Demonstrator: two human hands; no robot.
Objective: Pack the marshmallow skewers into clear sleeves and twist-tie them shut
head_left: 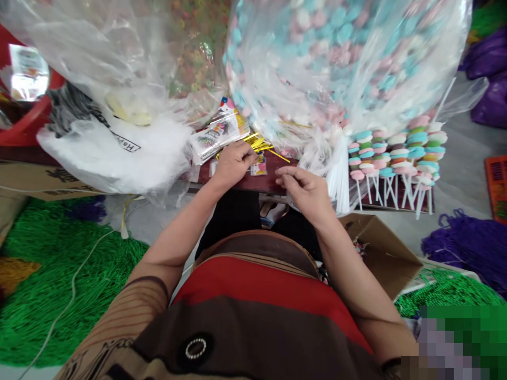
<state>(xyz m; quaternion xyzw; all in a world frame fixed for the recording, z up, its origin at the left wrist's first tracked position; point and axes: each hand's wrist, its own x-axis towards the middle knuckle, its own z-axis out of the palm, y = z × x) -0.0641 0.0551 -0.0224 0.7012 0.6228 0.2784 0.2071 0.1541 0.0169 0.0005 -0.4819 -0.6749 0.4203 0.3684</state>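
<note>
My left hand (234, 161) rests on a dark red table (269, 182), fingers curled and pinched at a bunch of yellow twist ties (263, 144). A stack of small printed clear bags (217, 134) lies just above that hand. A small printed card (259, 168) lies beside the fingers. My right hand (304, 190) hovers at the table's front edge, fingers curled loosely together; I cannot make out anything in them. Right of it stand skewers of pastel candy on white sticks (396, 158).
Big clear bags hang over the table: one of blue and pink candy (336, 63), one of mixed coloured candy (190, 53). A white plastic bag (119, 148) lies left. An open cardboard box (380, 248) sits by my right arm. Green beads (47, 264) and purple beads (471, 248) cover the floor.
</note>
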